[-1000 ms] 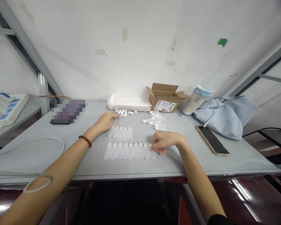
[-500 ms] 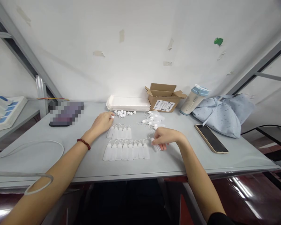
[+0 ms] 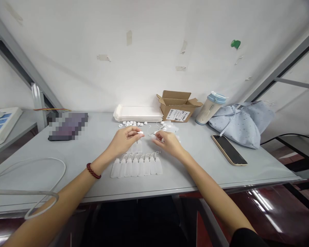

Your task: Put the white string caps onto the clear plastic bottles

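Note:
My left hand [image 3: 127, 140] is closed, pinching a small white cap [image 3: 141, 132] between thumb and fingertips. Across a narrow gap, my right hand [image 3: 169, 142] is closed around a small translucent plastic bottle [image 3: 154, 136], mostly hidden by the fingers. Below both hands lies a row of similar bottles [image 3: 136, 167] with thin white strings at their necks. A second group of bottles [image 3: 136, 147] is partly covered by my left hand. Loose white caps [image 3: 131, 123] are heaped behind that hand, and more bottles [image 3: 170, 127] lie piled behind the right one.
A stack of white trays [image 3: 139, 113] and an open cardboard box [image 3: 179, 111] stand along the wall. To the right are a tumbler [image 3: 211, 108], a blue cloth bag [image 3: 239, 125] and a phone [image 3: 229, 150]. A white cable [image 3: 63, 164] loops over the left side of the table.
My left hand has come right from the cap pile with a cap. My right hand has lifted a bottle from the table's front area and moved up and left, towards the left hand.

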A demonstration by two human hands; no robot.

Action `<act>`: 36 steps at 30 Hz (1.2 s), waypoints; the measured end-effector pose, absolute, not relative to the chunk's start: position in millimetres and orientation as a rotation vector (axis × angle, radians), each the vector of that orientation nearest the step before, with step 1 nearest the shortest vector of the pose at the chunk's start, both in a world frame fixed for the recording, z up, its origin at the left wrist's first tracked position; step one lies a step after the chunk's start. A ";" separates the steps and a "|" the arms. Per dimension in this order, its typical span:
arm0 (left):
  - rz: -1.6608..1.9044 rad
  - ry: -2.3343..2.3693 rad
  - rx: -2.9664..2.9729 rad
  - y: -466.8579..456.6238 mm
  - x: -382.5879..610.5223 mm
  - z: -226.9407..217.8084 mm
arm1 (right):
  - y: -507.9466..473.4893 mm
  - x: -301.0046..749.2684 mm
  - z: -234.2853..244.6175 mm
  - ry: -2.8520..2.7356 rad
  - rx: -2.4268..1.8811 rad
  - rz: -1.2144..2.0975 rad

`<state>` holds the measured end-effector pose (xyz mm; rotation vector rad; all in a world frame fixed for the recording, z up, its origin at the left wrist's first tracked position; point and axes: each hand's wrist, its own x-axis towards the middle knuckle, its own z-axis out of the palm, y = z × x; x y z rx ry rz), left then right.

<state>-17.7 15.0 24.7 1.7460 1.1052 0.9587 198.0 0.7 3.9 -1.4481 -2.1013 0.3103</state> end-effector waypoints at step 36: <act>0.732 1.013 1.732 8.2 -19.1 31.2 | -13.4 178.6 -3.3 -2.030 -0.915 0.079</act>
